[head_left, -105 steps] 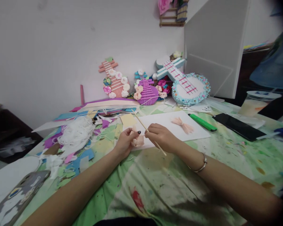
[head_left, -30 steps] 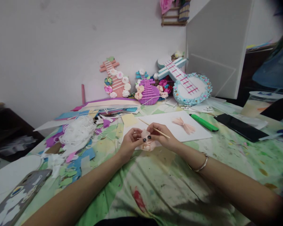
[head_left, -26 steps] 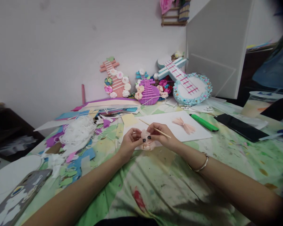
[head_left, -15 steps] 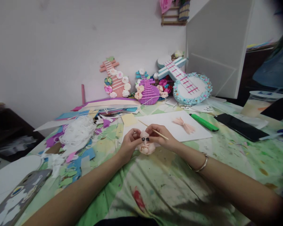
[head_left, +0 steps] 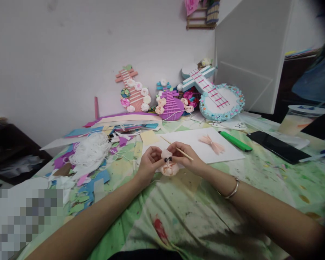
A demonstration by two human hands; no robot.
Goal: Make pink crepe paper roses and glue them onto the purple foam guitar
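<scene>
A small peach paper flower (head_left: 169, 167) sits between both my hands, just above the paint-stained green table cover (head_left: 195, 213). My left hand (head_left: 148, 165) pinches the flower's top from the left. From the right, my right hand (head_left: 186, 159) pinches the same flower and also grips a thin wooden stick (head_left: 176, 148), which slants up to the left. Both thumbs meet at the flower's upper edge. A pleated peach paper bow (head_left: 212, 143) lies on a white sheet (head_left: 197, 143) just behind my hands.
Scraps of coloured paper and a heap of white string (head_left: 90, 151) cover the left. Paper guitars (head_left: 170, 104) with flowers lean on the wall. A green marker (head_left: 234, 141), a black phone (head_left: 276, 146) and a plastic cup (head_left: 295, 120) lie to the right. A white board (head_left: 249, 54) stands behind.
Since 3.5 s ago the stick has swung from steep to nearly flat, and both hands have closed in on the flower. Over the last second they barely move.
</scene>
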